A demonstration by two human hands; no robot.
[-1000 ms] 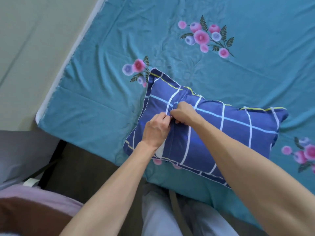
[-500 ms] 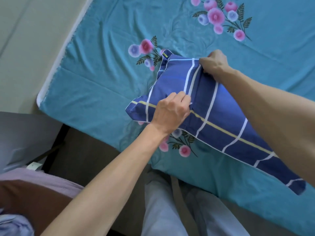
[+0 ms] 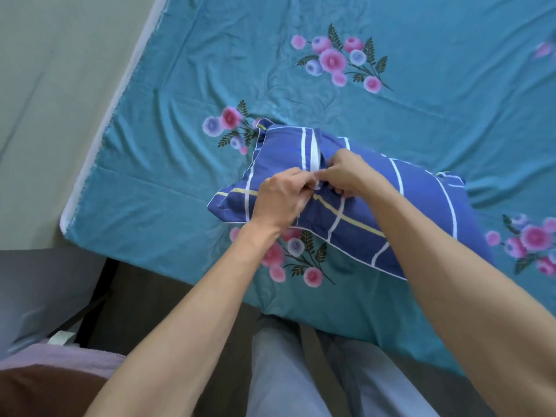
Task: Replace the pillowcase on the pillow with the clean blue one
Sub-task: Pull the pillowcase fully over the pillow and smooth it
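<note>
Both the left hand (image 3: pixel 278 198) and right hand (image 3: pixel 346 173) pinched the blue checked pillowcase (image 3: pixel 355 218) opening at its 10 o'clock end, evidently closing it; tucking the flap likely followed.

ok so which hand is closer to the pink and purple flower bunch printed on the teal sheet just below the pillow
Left. The left hand grips the dark blue checked pillowcase just above that flower bunch; the right hand pinches the same opening farther up and to the right.

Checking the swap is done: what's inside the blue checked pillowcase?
The pillowcase looks stuffed; a white strip shows at its opening, where the left hand and right hand pinch. The rest of the filling is covered.
</note>
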